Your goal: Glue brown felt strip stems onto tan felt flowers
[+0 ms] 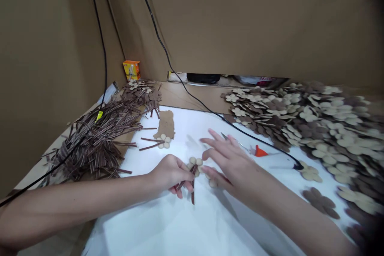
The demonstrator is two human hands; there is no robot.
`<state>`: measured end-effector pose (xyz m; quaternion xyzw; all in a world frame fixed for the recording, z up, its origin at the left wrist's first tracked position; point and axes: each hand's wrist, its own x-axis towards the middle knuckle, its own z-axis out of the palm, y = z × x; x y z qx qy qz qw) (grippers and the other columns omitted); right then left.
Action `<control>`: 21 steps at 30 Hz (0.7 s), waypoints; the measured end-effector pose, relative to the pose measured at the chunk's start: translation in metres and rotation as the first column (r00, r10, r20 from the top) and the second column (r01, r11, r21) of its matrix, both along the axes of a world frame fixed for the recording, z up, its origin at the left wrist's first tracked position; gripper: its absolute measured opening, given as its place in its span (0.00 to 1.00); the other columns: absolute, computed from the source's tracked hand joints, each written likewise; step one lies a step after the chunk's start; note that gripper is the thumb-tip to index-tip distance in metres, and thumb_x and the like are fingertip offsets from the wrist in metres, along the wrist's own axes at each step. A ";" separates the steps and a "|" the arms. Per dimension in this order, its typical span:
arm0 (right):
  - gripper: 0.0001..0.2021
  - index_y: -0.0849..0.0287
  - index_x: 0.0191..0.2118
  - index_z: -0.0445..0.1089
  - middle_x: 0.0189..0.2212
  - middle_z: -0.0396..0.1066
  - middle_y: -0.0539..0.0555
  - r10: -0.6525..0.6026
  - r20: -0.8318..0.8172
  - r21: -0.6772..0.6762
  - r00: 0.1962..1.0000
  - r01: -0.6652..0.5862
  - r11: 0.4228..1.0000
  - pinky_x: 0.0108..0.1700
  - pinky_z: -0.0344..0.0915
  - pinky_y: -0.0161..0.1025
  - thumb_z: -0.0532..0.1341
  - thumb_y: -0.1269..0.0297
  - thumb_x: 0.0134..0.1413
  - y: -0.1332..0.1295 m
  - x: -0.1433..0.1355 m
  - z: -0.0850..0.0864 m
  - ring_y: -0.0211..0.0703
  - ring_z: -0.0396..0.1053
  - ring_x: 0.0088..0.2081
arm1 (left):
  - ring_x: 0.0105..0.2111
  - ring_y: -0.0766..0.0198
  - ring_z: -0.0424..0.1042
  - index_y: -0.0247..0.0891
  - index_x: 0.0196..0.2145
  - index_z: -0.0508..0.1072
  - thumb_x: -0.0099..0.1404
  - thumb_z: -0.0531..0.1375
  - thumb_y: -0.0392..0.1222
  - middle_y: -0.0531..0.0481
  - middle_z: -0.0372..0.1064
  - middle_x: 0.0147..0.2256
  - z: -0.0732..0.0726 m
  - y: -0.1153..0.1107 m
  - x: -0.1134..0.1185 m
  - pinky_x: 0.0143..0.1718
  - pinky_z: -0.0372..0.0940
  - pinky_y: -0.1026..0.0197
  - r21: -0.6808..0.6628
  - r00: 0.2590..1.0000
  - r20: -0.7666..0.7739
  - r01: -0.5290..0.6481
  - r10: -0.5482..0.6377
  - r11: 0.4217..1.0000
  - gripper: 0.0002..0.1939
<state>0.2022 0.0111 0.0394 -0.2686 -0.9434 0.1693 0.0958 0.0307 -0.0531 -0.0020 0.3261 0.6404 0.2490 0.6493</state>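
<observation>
Pinched in my left hand (177, 174) is a beige felt flower (195, 161) with brown stitched ribbon strips (193, 192) lying across it and hanging down. My right hand (223, 160) hovers just right of that flower, fingers spread; its fingertips come close to the petals, and I cannot tell if they touch. Another beige petal shape (213, 183) shows partly under the right hand. Behind my right fingers lies a thin pointed metal tool (223, 136), mostly hidden. Left of the hands, a beige flower with two ribbon strips (164, 141) rests on the white board (144, 224).
A white glue gun with an orange tip (261, 151) lies right, its black cable (198, 101) crossing the board. Ribbon strips (102, 140) heap at left, felt flowers (327, 124) at right. A brown scrap (166, 123) and an orange box (131, 70) sit farther back.
</observation>
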 end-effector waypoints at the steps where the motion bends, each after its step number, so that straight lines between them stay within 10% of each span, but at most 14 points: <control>1: 0.13 0.58 0.35 0.68 0.50 0.65 0.57 0.100 -0.043 -0.131 0.994 -0.105 0.986 0.58 0.44 0.53 0.50 0.58 0.59 0.000 -0.001 0.003 0.52 0.51 0.59 | 0.10 0.72 0.63 0.32 0.22 0.70 0.48 0.62 0.41 0.51 0.71 0.19 0.000 0.000 0.000 0.11 0.53 0.69 0.002 1.000 0.005 0.005 -0.005 1.000 0.08; 5: 0.23 0.58 0.23 0.69 0.25 0.72 0.50 0.346 -0.113 -0.599 0.931 -0.341 0.724 0.46 0.61 0.38 0.46 0.56 0.62 0.009 0.011 0.015 0.37 0.70 0.30 | 0.10 0.72 0.63 0.32 0.21 0.70 0.48 0.62 0.42 0.51 0.72 0.19 0.000 0.000 -0.001 0.11 0.53 0.69 0.009 1.000 0.028 0.008 -0.009 1.000 0.09; 7: 0.25 0.59 0.18 0.68 0.18 0.68 0.49 0.291 0.050 -0.591 0.956 -0.206 0.780 0.34 0.62 0.36 0.46 0.56 0.61 0.012 0.018 0.016 0.36 0.65 0.22 | 0.10 0.72 0.62 0.32 0.21 0.70 0.49 0.61 0.40 0.51 0.71 0.19 0.000 0.000 -0.001 0.11 0.53 0.69 -0.009 1.000 0.022 0.002 -0.002 1.000 0.08; 10: 0.21 0.59 0.22 0.68 0.21 0.67 0.53 -0.042 0.251 -0.206 0.967 0.096 0.974 0.29 0.58 0.38 0.47 0.57 0.59 0.012 0.017 0.008 0.42 0.64 0.25 | 0.09 0.72 0.62 0.33 0.21 0.70 0.48 0.60 0.38 0.53 0.70 0.18 0.001 0.000 0.000 0.10 0.52 0.69 -0.041 1.000 0.006 0.004 -0.003 0.999 0.05; 12: 0.15 0.58 0.27 0.67 0.24 0.67 0.54 -0.173 0.208 -0.057 0.963 0.189 0.980 0.32 0.58 0.40 0.49 0.59 0.57 0.009 0.007 0.000 0.45 0.65 0.30 | 0.09 0.72 0.62 0.33 0.21 0.70 0.48 0.60 0.37 0.54 0.70 0.17 0.001 0.001 0.000 0.11 0.52 0.69 -0.044 1.000 0.006 0.007 -0.006 0.999 0.04; 21: 0.05 0.56 0.30 0.60 0.27 0.64 0.51 -0.332 0.051 -0.339 0.942 0.329 0.881 0.34 0.60 0.38 0.57 0.61 0.50 0.006 -0.023 -0.039 0.45 0.62 0.35 | 0.09 0.72 0.62 0.33 0.21 0.70 0.48 0.59 0.36 0.54 0.70 0.17 0.000 0.000 -0.001 0.11 0.53 0.70 -0.022 1.000 0.016 0.010 -0.010 1.000 0.03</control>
